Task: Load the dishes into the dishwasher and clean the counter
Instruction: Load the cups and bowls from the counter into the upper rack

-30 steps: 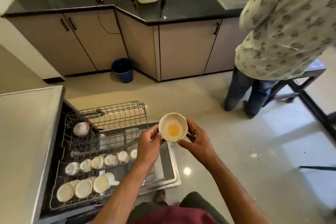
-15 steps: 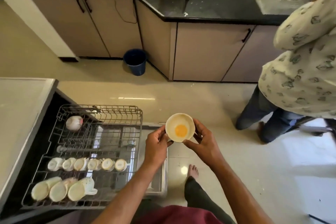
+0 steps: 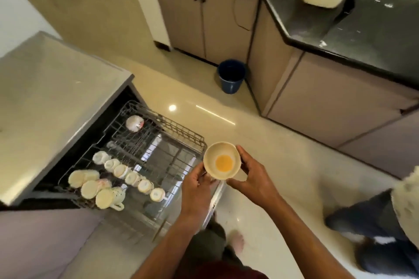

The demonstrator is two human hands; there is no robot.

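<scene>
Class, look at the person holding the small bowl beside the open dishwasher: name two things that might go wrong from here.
1. The bowl has orange residue and sits upright between the left hand and right hand; tipping it could spill onto the floor.
2. It is held beyond the rack, so a slip would probably drop it on tile.

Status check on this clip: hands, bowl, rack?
Left hand and right hand both grip the bowl, orange residue inside. Bowl held beside the pulled-out rack, not yet loaded. Cups fill the near rows.
</scene>
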